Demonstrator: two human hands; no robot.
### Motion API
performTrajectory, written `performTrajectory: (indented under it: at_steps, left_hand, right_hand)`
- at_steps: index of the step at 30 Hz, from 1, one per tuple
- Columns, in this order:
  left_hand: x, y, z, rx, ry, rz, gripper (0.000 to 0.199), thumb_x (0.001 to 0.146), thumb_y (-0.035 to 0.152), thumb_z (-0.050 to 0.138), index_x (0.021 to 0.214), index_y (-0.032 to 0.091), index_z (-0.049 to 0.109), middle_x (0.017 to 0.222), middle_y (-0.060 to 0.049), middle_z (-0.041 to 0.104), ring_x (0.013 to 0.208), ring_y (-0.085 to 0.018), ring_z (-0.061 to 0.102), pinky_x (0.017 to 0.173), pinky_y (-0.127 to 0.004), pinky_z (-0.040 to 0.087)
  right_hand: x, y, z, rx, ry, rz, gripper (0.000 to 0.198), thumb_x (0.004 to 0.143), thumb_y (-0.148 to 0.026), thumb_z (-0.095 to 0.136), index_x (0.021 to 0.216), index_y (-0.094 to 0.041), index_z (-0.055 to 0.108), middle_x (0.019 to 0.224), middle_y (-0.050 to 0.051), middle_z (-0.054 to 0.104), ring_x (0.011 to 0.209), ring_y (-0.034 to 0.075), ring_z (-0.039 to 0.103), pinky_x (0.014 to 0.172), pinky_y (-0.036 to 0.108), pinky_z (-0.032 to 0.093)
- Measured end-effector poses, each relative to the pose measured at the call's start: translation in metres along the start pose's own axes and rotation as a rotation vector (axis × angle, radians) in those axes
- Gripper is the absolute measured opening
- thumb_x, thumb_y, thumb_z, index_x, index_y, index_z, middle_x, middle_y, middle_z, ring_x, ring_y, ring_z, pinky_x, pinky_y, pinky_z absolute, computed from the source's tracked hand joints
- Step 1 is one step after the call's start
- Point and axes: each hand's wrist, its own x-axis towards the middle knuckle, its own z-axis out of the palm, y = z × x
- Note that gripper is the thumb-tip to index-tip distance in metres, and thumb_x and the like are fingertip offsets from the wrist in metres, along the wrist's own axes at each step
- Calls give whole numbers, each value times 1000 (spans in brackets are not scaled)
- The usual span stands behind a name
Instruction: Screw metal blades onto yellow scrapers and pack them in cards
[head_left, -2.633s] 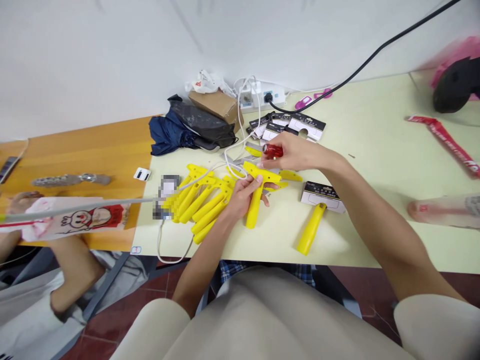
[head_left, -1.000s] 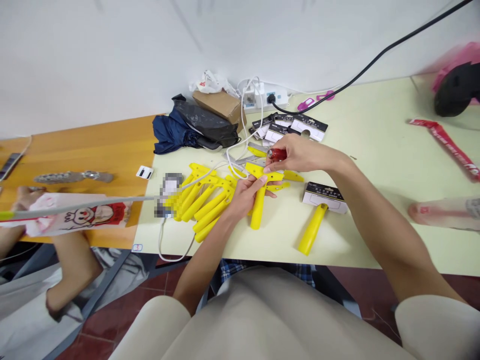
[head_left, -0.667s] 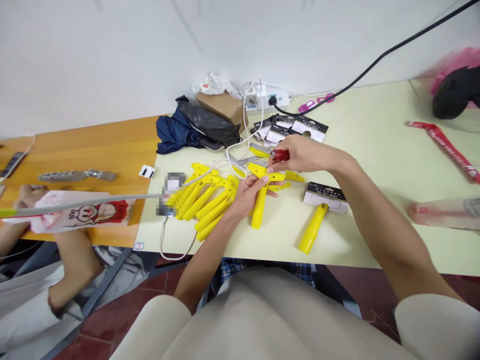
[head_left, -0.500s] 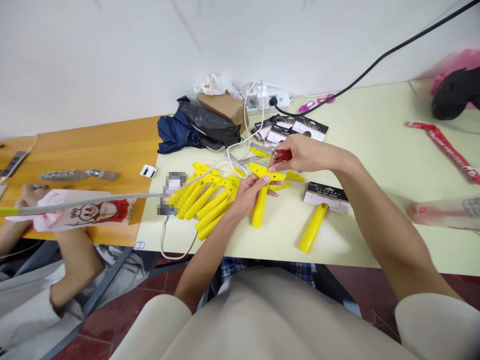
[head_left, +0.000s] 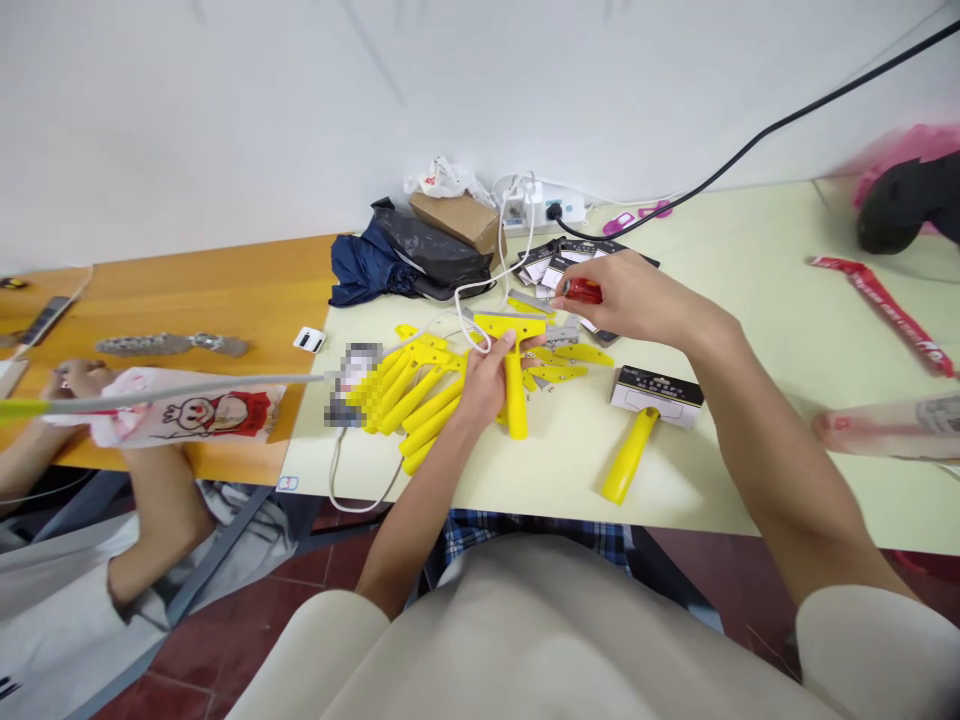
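Left hand: the left hand is clenched round the stem of one yellow T-shaped scraper handle, whose crossbar points away from the person, toward the power strip.
Right hand: the right hand grasps one red-handled screwdriver, just beyond the right end of the held handle's crossbar.
Held handle, place: it lies over the pale green table, between the pile of yellow handles and the packaged scraper.
Pile of yellow handles: the pile of yellow handles lies just left of the held handle, touching it; several overlap and I cannot count them exactly, roughly six or seven.
Loose yellow plates: three or so loose yellow plates lie just right of the held handle, under the right hand.
Packaged scraper: one packaged scraper with a black-and-white card, right of the held handle and well apart from it.
Package cards: a stack of package cards beyond the held handle; count unclear.
Power strip: one power strip at the wall, far side of the held handle.
Dark bundle and box: one dark bag and one brown box, beyond-left of the held handle.
Other person: a co-worker's hand at the orange table, far left of the held handle.
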Motion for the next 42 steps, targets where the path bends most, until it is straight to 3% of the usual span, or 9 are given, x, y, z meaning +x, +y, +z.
performTrajectory:
  at_steps: [6,14,28,32,42]
  left_hand:
    - [4,12,-5,-8,68,95,32,94,45,90,108,21,73,136,-13,84,136,-29,79,88,-26,67]
    - [6,12,-5,-38,77,77,34,91,43,94,99,20,70,137,-12,84,136,-29,79,93,-28,68]
    - [3,11,-1,-52,33,25,32,91,40,94,101,19,71,133,-11,85,131,-27,81,88,-26,69]
    - [4,9,0,-74,45,8,33,91,39,95,100,20,71,134,-12,85,132,-29,81,94,-30,70]
    - [5,6,-2,-156,24,41,25,92,32,95,100,20,74,133,-10,85,136,-31,80,100,-32,70]
  right_hand:
    - [9,4,22,-165,-307,90,7,96,-23,72,92,-21,67,88,10,68,75,23,54,70,38,31]
    - [16,-13,50,-161,-556,39,23,81,-24,85,80,-22,62,80,3,63,69,20,54,67,36,35]
    - [14,-20,54,-160,-579,1,31,91,-22,72,72,-23,47,75,2,51,64,17,43,63,37,29]
    - [15,-16,56,-151,-576,-14,31,96,-24,68,74,-23,47,76,1,51,64,17,41,64,37,30]
    - [17,-5,51,-164,-587,30,22,94,-20,73,79,-21,56,78,1,56,68,18,49,68,35,30]
